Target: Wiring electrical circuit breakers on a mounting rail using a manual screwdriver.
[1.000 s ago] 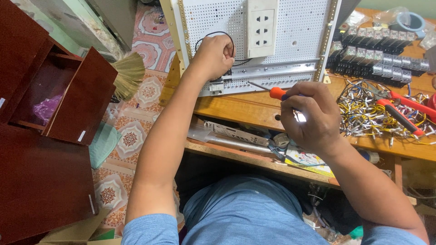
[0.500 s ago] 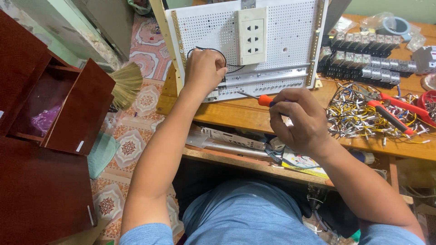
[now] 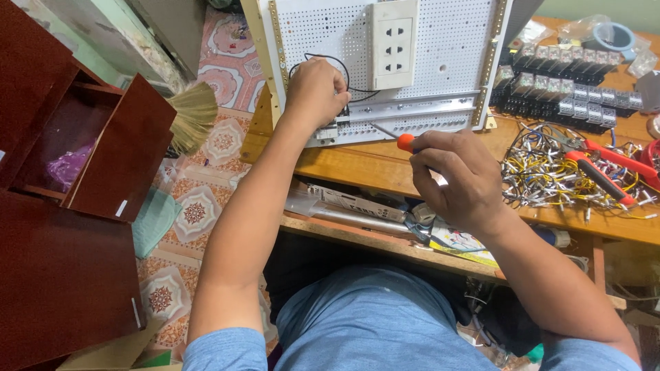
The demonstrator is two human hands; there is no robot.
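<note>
Against the perforated panel (image 3: 447, 41), black wire (image 3: 328, 60) is pinched by left hand (image 3: 316, 89); orange-handled screwdriver (image 3: 402, 141) is gripped by right hand (image 3: 457, 175), tip just right of the left hand.

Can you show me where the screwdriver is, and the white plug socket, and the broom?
screwdriver (image 3: 405, 142), head view, on its orange handle just outside the right hand.
white plug socket (image 3: 392, 45), head view, on the middle of its front face.
broom (image 3: 194, 115), head view, on its straw bristles.
</note>
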